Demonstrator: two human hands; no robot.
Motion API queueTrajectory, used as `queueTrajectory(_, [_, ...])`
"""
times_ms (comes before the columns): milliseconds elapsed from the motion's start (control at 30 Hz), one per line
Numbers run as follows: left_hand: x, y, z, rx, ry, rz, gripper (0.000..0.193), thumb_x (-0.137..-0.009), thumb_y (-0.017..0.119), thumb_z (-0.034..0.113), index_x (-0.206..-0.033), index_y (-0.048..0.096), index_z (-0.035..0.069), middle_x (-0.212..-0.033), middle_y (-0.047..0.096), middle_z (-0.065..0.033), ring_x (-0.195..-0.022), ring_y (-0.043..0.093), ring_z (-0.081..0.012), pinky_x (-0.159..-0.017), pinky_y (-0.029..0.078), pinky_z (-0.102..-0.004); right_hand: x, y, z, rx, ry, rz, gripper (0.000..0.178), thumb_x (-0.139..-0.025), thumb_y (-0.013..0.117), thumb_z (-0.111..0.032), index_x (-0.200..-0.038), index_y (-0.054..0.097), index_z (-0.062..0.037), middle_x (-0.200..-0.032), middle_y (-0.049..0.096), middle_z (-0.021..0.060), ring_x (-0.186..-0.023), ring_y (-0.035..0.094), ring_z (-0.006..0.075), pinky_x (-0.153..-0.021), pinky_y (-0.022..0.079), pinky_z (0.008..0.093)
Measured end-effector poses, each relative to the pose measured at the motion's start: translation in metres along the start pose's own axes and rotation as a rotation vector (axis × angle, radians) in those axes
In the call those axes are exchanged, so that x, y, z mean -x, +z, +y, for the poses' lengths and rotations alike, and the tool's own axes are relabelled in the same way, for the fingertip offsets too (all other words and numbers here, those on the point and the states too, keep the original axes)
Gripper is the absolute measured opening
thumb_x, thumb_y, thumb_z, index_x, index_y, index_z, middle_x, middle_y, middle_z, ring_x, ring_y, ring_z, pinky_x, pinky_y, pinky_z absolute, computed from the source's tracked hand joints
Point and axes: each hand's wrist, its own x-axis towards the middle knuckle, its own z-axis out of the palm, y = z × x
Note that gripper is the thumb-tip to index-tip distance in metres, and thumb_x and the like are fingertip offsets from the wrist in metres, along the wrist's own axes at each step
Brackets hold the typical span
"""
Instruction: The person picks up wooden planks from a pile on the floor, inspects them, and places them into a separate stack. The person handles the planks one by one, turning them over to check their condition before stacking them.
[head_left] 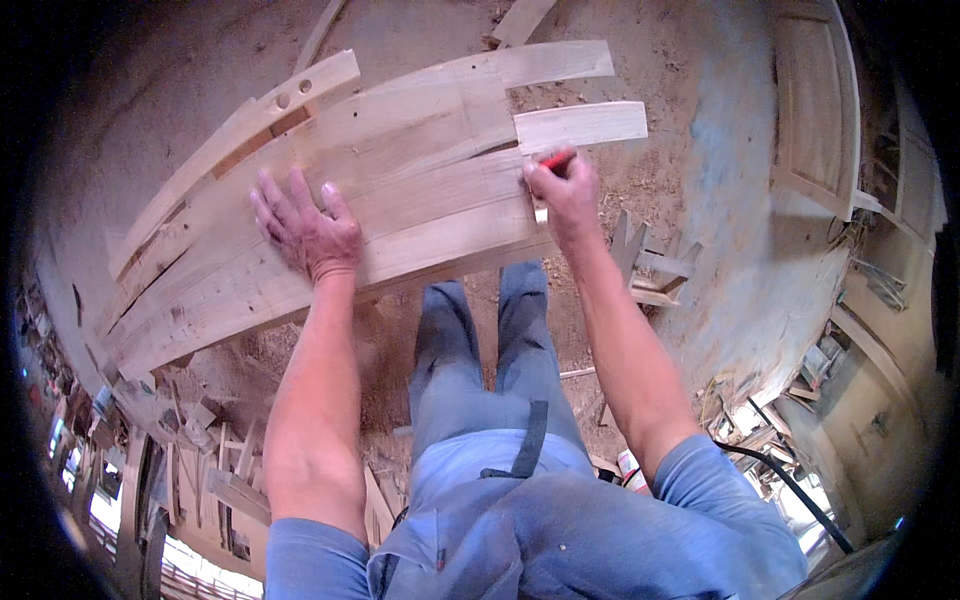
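Note:
Long pale wooden boards [420,150] lie side by side in front of me, forming a broad panel with an uneven right end. My left hand [308,225] rests flat on the boards with its fingers spread. At the right end, my right hand [568,195] is closed round a red pencil-like marking tool [557,160]. That hand is over the board ends, beside a short projecting tongue of wood [585,124]. The fist hides the tool's tip, so I cannot tell whether it touches the wood. A narrow board with two round holes [325,80] lies along the far left edge.
Wood shavings and scraps [650,170] litter the floor. A small frame of wooden pieces [658,262] lies right of my legs. A panelled wooden door [815,95] is at the far right. Offcuts are heaped at lower left, and a black cable [790,485] runs at lower right.

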Motion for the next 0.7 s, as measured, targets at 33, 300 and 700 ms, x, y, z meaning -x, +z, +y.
queueTrajectory(33, [-0.001, -0.001, 0.000, 0.004, -0.003, 0.004, 0.048, -0.088, 0.056, 0.031, -0.132, 0.052, 0.011, -0.149, 0.035, -0.0195, -0.138, 0.028, -0.0420, -0.115, 0.021, -0.0512, 0.008, -0.002, 0.003, -0.032, 0.038, -0.011, 0.015, -0.078, 0.072, -0.012, -0.083, 0.060, -0.0045, -0.079, 0.061, 0.0007, -0.070, 0.055, 0.0088, -0.066, 0.048, 0.0258])
queueTrajectory(300, [0.000, 0.001, -0.001, 0.020, -0.011, -0.007, 0.054, -0.085, 0.057, 0.034, -0.134, 0.050, 0.012, -0.152, 0.030, -0.0168, -0.140, 0.024, -0.0403, -0.114, 0.020, -0.0520, -0.022, 0.018, -0.028, -0.321, 0.006, 0.014, 0.014, -0.079, 0.072, -0.011, -0.082, 0.058, -0.0071, -0.072, 0.056, -0.0025, -0.064, 0.050, 0.0060, -0.056, 0.041, 0.0226])
queueTrajectory(700, [-0.001, 0.002, -0.003, 0.032, -0.011, 0.011, 0.052, -0.085, 0.057, 0.033, -0.132, 0.051, 0.012, -0.152, 0.030, -0.0183, -0.140, 0.024, -0.0406, -0.114, 0.020, -0.0523, -0.051, 0.031, -0.038, -0.270, -0.043, 0.027, 0.016, -0.077, 0.073, -0.011, -0.082, 0.059, -0.0043, -0.074, 0.060, 0.0009, -0.065, 0.054, 0.0081, -0.058, 0.044, 0.0241])
